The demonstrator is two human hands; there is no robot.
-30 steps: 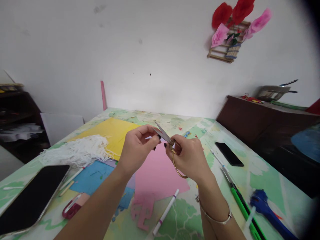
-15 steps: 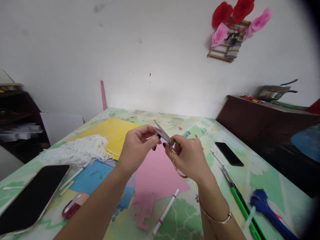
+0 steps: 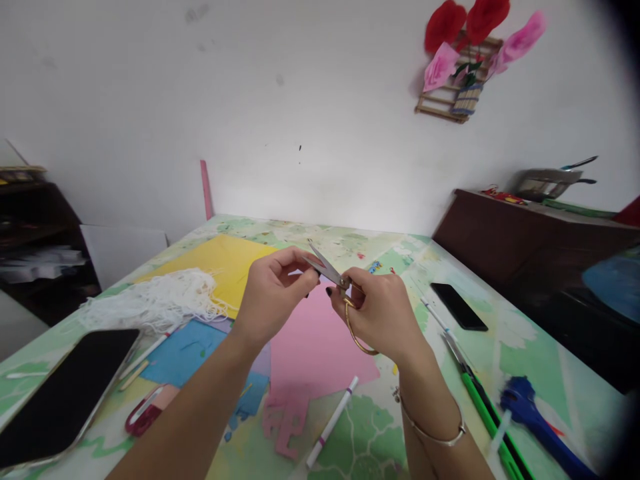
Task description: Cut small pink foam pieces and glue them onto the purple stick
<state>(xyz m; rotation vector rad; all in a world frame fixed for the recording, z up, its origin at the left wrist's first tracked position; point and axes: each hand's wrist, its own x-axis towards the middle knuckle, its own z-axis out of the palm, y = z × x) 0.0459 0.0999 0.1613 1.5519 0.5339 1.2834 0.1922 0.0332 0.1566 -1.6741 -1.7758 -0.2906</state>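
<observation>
Gold-handled scissors (image 3: 327,270) are held by my right hand (image 3: 377,307), with fingers through the loops and the blades slightly apart, pointing up and left. My left hand (image 3: 277,290) is closed in a pinch beside the blades; what it holds is too small or hidden to make out. Under both hands lies a pink sheet (image 3: 320,340), with a cut pink piece (image 3: 287,420) at its near edge. A white marker (image 3: 333,423) rests just right of that piece.
Left are a yellow sheet (image 3: 227,257), white yarn (image 3: 160,300), blue paper (image 3: 185,353), a large phone (image 3: 65,393) and a red cutter (image 3: 145,410). Right are a small phone (image 3: 459,307), another marker (image 3: 435,315), a green knife (image 3: 483,400) and a blue tool (image 3: 543,423).
The fingers of my left hand have shifted slightly at the blades. My right hand still holds the scissors in nearly the same place.
</observation>
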